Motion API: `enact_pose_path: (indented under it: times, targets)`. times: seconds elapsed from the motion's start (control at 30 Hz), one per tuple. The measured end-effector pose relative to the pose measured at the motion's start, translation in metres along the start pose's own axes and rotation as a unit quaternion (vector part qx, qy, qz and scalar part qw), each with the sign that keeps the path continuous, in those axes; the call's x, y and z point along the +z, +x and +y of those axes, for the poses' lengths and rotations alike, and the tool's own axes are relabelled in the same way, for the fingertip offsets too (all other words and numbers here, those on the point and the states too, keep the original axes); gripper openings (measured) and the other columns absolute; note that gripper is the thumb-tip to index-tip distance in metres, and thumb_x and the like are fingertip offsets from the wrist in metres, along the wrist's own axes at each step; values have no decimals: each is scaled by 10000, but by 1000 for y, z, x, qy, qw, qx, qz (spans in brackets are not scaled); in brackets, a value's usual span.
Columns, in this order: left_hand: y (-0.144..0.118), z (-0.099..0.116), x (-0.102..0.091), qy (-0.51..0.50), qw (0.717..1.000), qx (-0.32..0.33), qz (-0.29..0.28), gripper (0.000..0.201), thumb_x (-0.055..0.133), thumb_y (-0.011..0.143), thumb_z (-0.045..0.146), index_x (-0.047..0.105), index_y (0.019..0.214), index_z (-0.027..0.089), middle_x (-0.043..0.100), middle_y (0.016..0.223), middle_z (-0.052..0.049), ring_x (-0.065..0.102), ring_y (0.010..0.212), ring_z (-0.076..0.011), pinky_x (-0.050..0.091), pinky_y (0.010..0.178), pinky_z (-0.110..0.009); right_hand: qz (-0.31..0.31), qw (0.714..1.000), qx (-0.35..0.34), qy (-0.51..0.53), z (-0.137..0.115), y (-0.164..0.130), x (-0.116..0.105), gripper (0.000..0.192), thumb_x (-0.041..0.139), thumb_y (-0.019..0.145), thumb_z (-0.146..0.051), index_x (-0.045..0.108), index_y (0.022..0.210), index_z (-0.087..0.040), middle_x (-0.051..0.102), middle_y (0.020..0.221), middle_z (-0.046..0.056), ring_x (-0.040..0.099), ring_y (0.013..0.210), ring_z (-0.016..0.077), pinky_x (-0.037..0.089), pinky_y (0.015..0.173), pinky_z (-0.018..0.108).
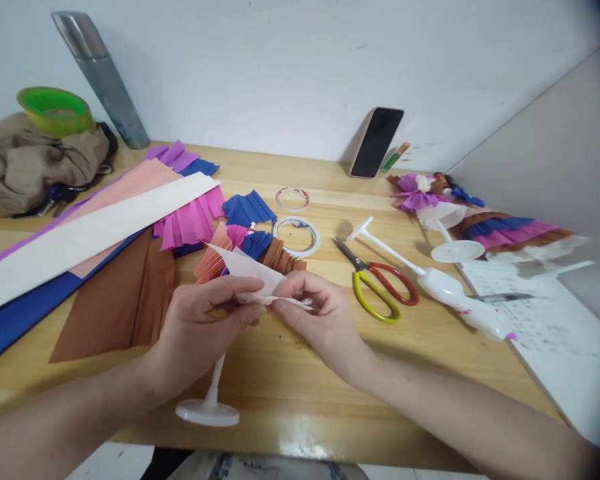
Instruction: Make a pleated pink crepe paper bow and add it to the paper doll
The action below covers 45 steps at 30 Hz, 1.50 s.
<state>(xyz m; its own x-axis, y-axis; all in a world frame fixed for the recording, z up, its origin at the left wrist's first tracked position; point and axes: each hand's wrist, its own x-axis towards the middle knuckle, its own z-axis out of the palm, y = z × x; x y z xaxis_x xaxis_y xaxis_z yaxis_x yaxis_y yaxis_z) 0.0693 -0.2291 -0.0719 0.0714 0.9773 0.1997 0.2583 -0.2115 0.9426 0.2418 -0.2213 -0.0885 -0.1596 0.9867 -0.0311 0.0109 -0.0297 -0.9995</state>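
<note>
Hands meet near the table's front edge: our left hand (203, 320) and right hand (320, 313) both pinch a strip of pale paper (253, 273) (folded, partly hidden by fingers). A white stand (209, 407) pokes out below the left hand. Scissors (377, 280) lie just right; tape rolls (297, 235) sit farther back.

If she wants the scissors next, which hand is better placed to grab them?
Probably the right hand: the scissors lie just beyond it on its side, while the left hand sits farther away, pinching the paper piece.
</note>
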Motion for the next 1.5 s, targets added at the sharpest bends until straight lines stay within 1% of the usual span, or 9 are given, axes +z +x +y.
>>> enact_pose_path:
  times: [0.1,0.17,0.37,0.47,0.63,0.87,1.1,1.37,1.5]
  targets:
    - [-2,1,-1,81,995,61,15,130,743,685,124,767,788,199,724,591,30,614,464,-83,487,471,-139,-1,1000,10,6,0,0,1,186,696,705,-311,565,660,-186,501,572,-43,411,512,86,321,482,217]
    - [-2,1,-1,98,992,74,8,110,745,706,145,771,791,210,727,604,30,612,475,-87,493,487,-151,-3,1000,12,9,-1,0,1,183,692,709,-311,567,661,-187,497,569,-44,401,505,84,316,477,218]
    - [-1,-1,-2,62,998,8,-1,142,749,711,170,793,841,208,778,722,-10,703,593,-146,565,567,-196,3,1000,20,5,-1,0,1,181,694,705,-311,568,658,-191,516,579,-35,408,507,89,324,483,224]
    - [0,0,-2,39,999,-29,-9,137,753,702,173,796,830,196,781,734,-19,722,618,-162,578,575,-203,5,1000,22,3,0,0,0,178,697,700,-314,571,662,-194,517,582,-34,418,514,96,334,491,229]
    - [1,1,-2,21,998,-57,-11,130,760,698,191,780,825,174,765,675,-17,711,578,-152,562,538,-186,4,1000,18,5,1,0,0,185,701,702,-325,578,663,-193,514,576,-34,430,520,102,345,491,230]
    - [4,0,-2,-18,994,-105,-23,136,771,671,201,738,799,166,753,690,-15,707,613,-147,566,576,-192,6,1000,-10,-11,1,0,0,168,697,722,-310,587,672,-192,531,583,-28,438,515,99,350,476,223]
    - [5,0,-2,-51,991,-112,-47,34,734,715,204,719,732,179,730,653,-12,694,609,-147,548,570,-206,-5,1000,-5,-1,0,-2,-1,193,696,738,-319,572,663,-192,487,557,-49,347,464,68,278,428,207]
    - [7,6,-3,-38,991,-115,-54,61,719,713,207,716,653,196,718,610,-18,671,576,-150,526,532,-212,-5,1000,-16,-1,1,-2,0,174,690,738,-301,576,669,-189,494,569,-47,360,472,69,289,438,211]
    - [9,10,-4,-57,988,-132,-48,61,708,717,209,727,663,191,729,601,-27,690,571,-167,559,551,-238,1,1000,-18,-8,1,-2,-1,170,695,737,-302,586,664,-194,518,587,-38,383,485,79,314,448,217]
